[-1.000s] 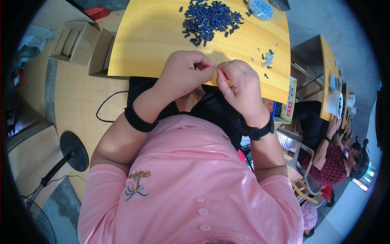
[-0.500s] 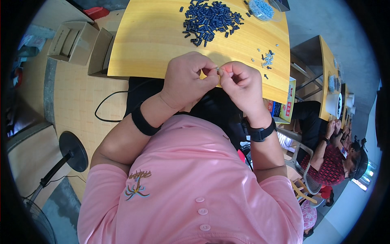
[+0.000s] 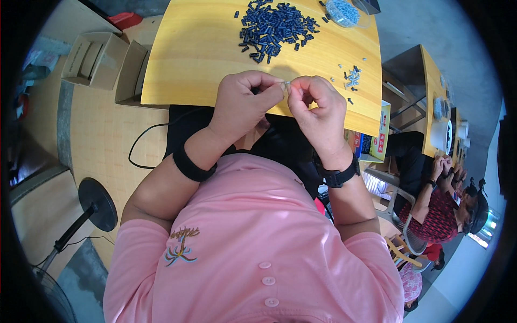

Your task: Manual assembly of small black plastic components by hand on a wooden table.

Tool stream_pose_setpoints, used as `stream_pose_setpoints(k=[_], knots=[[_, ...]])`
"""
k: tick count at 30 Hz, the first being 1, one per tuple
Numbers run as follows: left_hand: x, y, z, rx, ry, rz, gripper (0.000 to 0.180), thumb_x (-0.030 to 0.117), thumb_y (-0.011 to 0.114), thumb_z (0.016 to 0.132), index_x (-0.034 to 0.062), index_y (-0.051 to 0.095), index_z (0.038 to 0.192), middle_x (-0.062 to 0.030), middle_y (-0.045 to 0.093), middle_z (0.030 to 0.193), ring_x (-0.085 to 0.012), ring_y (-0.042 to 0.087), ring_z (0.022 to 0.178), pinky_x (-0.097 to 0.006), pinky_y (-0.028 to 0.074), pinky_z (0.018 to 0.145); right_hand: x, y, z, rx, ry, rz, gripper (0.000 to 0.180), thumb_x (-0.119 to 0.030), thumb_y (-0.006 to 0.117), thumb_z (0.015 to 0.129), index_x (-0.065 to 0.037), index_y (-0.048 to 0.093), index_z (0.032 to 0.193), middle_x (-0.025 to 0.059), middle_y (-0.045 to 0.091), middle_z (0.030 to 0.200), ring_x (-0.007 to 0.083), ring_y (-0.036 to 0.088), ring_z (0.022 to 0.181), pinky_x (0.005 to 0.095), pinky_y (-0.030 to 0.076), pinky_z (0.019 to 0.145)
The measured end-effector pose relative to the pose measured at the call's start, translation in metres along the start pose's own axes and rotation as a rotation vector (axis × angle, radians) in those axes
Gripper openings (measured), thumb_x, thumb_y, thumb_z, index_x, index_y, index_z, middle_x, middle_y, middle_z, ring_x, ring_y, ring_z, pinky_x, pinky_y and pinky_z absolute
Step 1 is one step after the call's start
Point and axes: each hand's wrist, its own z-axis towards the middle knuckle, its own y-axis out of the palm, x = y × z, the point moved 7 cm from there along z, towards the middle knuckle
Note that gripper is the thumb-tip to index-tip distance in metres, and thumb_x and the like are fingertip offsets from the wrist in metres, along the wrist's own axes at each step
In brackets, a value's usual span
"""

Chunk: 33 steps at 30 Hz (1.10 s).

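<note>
— Above the yellow wooden table's near edge, what do the hands hold?
— From the head camera: left hand and right hand meet fingertip to fingertip, both pinching one tiny pale metal piece; beyond lies a heap of small dark blue plastic parts.

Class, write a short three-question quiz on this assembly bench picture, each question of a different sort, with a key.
1. True or false: the left hand and right hand pinch one tiny silvery metal part together.
2. Where is the heap of small dark blue plastic pieces? A) on the yellow wooden table B) in the open cardboard box
3. What does each wrist wear?

Key: 1 true. 2 A. 3 A black band.
</note>
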Motion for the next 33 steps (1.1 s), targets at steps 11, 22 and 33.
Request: stream_pose_setpoints(k=[11,22,33], knots=[[-0.008,0.005,-0.001,-0.074,-0.182,-0.263,0.010,0.009,0.066,0.082,-0.0007,0.067,0.084,-0.0028,0.065,0.078,-0.0065,0.057,0.073,-0.019,0.044,0.068,-0.011,-0.001,0.000,0.027,-0.189,-0.071,0.004,-0.004,0.065,0.077,-0.003,0.061,0.079,0.0112,0.057,0.066,0.0272,0.056,0.059,0.0348,0.045,0.053],[0.001,0.003,-0.006,0.133,0.085,-0.014,0.014,0.013,0.071,0.076,-0.0010,0.069,0.078,-0.0015,0.063,0.065,-0.0039,0.048,0.054,-0.019,0.038,0.048,-0.006,0.005,-0.004,0.027,-0.035,-0.060,0.005,-0.004,0.065,0.077,-0.001,0.061,0.075,0.0131,0.058,0.065,0.0249,0.058,0.056,0.0322,0.047,0.053],[0.023,-0.001,-0.012,0.244,0.402,0.199,0.006,0.007,0.068,0.070,0.0017,0.066,0.069,-0.0037,0.060,0.060,-0.0076,0.045,0.047,-0.023,0.036,0.045,0.027,0.016,-0.014,-0.078,0.516,0.470,0.011,-0.008,0.063,0.086,0.002,0.063,0.080,0.0019,0.061,0.063,0.0058,0.054,0.050,0.0183,0.043,0.045]])
